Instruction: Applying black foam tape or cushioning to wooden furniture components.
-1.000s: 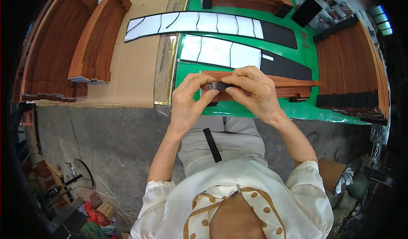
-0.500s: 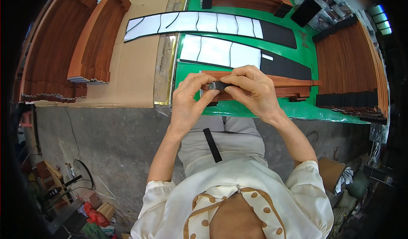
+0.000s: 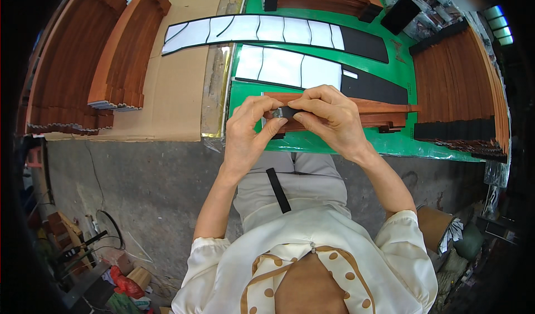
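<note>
Small black piece point(image 3: 285, 112) — pinched between fingertips of left hand point(image 3: 248, 135) and right hand point(image 3: 329, 121) (above green mat point(image 3: 356, 144)).

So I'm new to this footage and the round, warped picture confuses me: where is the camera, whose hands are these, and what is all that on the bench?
The camera sits on the person's head and looks down, so you see their own arms coming up from below. Its wide lens bends straight edges near the rim.

The left hand and right hand meet over a green work mat and pinch a small dark flat piece between the fingertips.

Under the hands lies a reddish-brown wooden strip. Further back lie long black strips with white backing sheets. Stacks of reddish-brown wooden slats stand on brown cardboard to the left, more on the right. A loose black strip rests on the person's lap.
</note>
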The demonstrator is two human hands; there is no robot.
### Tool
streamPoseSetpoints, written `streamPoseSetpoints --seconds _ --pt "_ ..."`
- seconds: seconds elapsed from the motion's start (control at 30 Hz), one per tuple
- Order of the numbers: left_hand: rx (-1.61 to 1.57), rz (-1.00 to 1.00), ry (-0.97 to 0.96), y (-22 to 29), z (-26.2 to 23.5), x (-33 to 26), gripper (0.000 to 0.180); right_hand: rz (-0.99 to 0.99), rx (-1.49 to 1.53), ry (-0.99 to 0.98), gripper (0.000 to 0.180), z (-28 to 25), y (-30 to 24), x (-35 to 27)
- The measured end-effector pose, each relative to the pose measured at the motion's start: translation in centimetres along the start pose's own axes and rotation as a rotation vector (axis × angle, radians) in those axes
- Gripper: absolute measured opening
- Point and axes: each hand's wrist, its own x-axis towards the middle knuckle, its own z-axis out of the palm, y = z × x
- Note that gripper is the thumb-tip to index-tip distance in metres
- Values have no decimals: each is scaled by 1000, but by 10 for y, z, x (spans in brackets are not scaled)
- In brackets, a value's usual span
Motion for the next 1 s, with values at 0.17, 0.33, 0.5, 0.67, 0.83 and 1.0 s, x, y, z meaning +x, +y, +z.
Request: streamPoseSetpoints --seconds 0.17,0.33,0.5,0.67,0.83,1.0 --pt "16 48 52 1 2 2 25 -4 -3 5 20 0 1 -1" --pt "37 88 52 0 1 1 24 70 153 36 28 -9 3 -4" --pt "127 161 26 1 4 -1 24 -55 -13 0 29 -18 5 -13" --pt "457 450 119 4 11 -1 32 -233 -221 90 30 -6 8 -22" --pt "587 501 100 4 9 -4 34 -225 -181 104 28 2 3 -22" --pt "268 204 -143 10 -15 8 27 -75 41 -6 24 -48 22 -11"
